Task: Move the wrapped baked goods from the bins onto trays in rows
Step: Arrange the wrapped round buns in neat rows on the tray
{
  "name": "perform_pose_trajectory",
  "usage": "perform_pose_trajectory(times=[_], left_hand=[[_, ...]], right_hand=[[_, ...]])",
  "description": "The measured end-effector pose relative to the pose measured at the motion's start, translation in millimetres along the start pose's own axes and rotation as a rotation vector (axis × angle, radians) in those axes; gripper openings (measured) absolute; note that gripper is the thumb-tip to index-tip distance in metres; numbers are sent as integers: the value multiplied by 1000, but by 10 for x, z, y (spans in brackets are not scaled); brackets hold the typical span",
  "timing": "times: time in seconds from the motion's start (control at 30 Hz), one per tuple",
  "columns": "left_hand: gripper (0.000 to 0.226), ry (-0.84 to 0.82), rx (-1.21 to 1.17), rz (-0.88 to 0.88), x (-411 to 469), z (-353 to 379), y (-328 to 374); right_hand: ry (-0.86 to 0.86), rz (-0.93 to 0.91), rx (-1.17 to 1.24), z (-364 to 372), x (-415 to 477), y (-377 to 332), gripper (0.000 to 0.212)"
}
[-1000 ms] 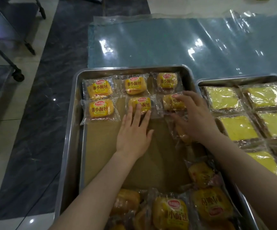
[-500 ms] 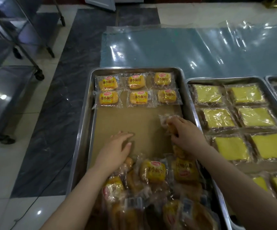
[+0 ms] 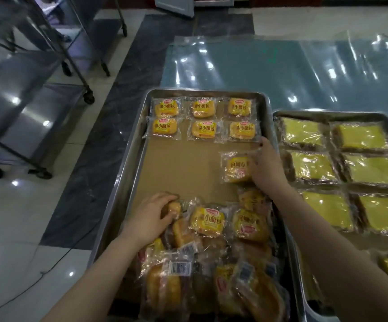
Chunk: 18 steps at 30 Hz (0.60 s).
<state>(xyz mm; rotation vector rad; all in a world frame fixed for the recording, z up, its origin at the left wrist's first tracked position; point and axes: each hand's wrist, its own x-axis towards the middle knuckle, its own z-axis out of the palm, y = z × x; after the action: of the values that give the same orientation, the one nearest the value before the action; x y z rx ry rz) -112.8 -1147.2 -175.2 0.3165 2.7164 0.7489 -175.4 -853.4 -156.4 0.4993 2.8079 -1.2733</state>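
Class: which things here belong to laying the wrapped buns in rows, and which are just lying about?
Job: silver metal tray; six rowed yellow wrapped buns; loose bun heap, left hand gripping one; single wrapped bun in right hand.
Lying about: wheeled steel rack; clear plastic sheet.

A steel tray (image 3: 127, 182) lined with brown paper (image 3: 183, 168) fills the centre of the frame. Along its upper end lie six wrapped buns (image 3: 202, 119) in two rows of three. Just below the right-hand pair, the right hand (image 3: 265, 168) grips the right edge of a single packet (image 3: 236, 169) that lies flat on the paper. At the lower end, the left hand (image 3: 151, 217) curls around a bun (image 3: 173, 209) at the edge of a loose heap of packets (image 3: 211, 263). On the right, a second tray (image 3: 327, 112) holds wrapped yellow cake slices (image 3: 372, 170). A clear plastic sheet (image 3: 281, 66) lies above, and a wheeled rack (image 3: 25, 101) stands in the upper left.
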Motion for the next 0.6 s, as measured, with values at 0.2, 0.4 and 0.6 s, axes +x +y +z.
perform_pose_trajectory(times=[0.2, 0.4, 0.6], left_hand=[[48, 64, 82, -23, -87, 63, 43], [44, 138, -52, -118, -38, -2, 109], [21, 238, -89, -172, 67, -8, 178]], right_hand=[[-77, -250, -582, 165, -94, 44, 53], [-239, -485, -743, 124, -84, 66, 40], [-82, -399, -548, 229, -224, -53, 33]])
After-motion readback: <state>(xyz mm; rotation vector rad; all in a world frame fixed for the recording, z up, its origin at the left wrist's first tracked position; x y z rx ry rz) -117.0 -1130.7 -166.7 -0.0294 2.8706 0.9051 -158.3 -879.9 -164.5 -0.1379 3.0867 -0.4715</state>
